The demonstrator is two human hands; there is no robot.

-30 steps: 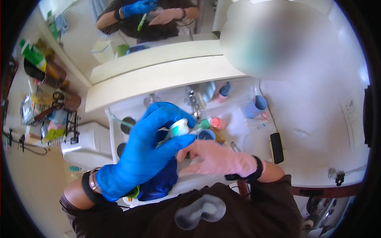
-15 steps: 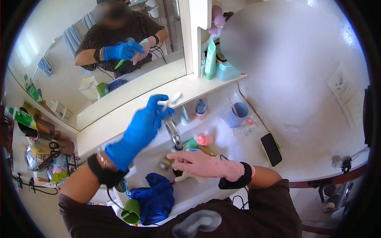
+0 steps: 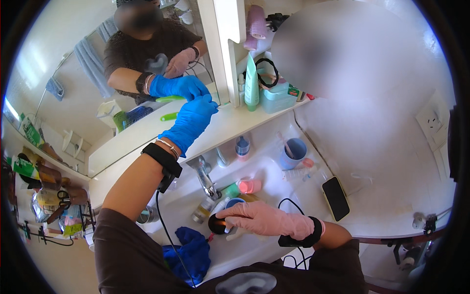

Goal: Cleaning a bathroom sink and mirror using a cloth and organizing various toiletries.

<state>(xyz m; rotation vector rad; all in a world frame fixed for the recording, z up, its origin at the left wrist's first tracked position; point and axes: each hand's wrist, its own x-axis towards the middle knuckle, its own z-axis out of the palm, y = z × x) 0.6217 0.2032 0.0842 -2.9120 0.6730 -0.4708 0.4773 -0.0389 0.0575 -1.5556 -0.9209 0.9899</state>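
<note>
White ledge (image 3: 235,125) and mirror (image 3: 78,112) are bordering a white sink (image 3: 235,259). Near the ledge's mirror edge, the blue-gloved left hand (image 3: 193,117) is bunching its fingers; a slim green plastic handle (image 3: 170,116) is showing beside it, its grip unclear. Over the sink's middle, the pink-gloved right hand (image 3: 264,218) is hovering, fingers loosely curled beside a dark round object (image 3: 215,224); any hold is staying hidden.

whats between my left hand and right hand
In the head view, between the left hand and the right hand lie the white shelf, the chrome faucet slightly aside, then a green item, a pink item and a blue cup in the basin.
</note>
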